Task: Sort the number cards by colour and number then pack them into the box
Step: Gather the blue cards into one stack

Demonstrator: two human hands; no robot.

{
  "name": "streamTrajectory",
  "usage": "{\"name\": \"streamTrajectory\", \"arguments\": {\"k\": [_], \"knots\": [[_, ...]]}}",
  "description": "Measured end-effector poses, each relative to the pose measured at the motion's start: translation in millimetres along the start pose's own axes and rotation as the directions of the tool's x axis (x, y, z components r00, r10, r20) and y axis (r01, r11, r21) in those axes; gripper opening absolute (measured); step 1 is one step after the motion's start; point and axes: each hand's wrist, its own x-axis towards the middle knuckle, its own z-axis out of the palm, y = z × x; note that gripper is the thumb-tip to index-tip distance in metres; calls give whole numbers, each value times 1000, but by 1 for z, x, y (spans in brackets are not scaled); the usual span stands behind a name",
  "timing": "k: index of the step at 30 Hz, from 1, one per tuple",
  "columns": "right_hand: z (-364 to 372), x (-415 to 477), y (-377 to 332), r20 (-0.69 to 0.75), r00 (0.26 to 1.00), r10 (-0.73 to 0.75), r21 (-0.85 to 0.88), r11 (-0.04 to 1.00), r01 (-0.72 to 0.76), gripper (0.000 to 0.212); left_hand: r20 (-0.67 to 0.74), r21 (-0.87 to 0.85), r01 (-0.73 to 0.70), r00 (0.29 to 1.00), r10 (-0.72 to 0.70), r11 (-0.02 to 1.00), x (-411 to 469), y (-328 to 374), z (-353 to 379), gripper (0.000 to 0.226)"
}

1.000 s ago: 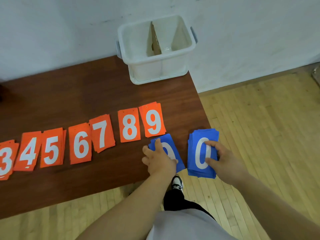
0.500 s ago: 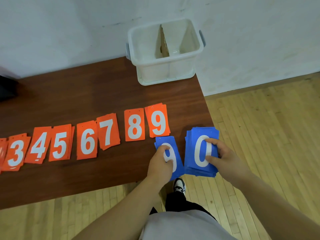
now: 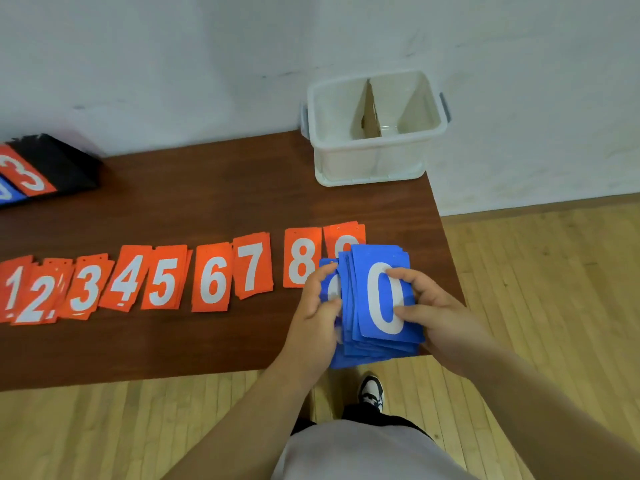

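A thick stack of blue number cards, a white 0 on top, is held over the table's right front corner. My right hand grips it from the right, thumb and fingers on the top card. My left hand holds the stack's left side, where another blue card sticks out. Orange cards lie in a row from 1 to 8; the orange 9 is half hidden behind the blue stack. The white plastic box with a cardboard divider stands at the back right corner.
The brown wooden table ends just right of the blue stack; wooden floor lies beyond it and in front. A black holder with an orange 3 and a blue card stands at the far left back. My shoe shows below the table edge.
My right hand brought the blue 0 stack left, over the blue card that my left hand was pressing on the table. Both hands now hold the blue cards together. The camera turned left.
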Motion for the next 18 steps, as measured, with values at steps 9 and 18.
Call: {"name": "streamTrajectory", "arguments": {"k": [9,18], "knots": [[86,17,-16,198,978,-72,-436,887,153,55,-50,-35,-81,996,80,996,-18,19,-53,58],[157,30,-5,-63,980,-187,-278,947,163,79,-76,63,-146,986,151,987,-2,4,-136,88]]}}
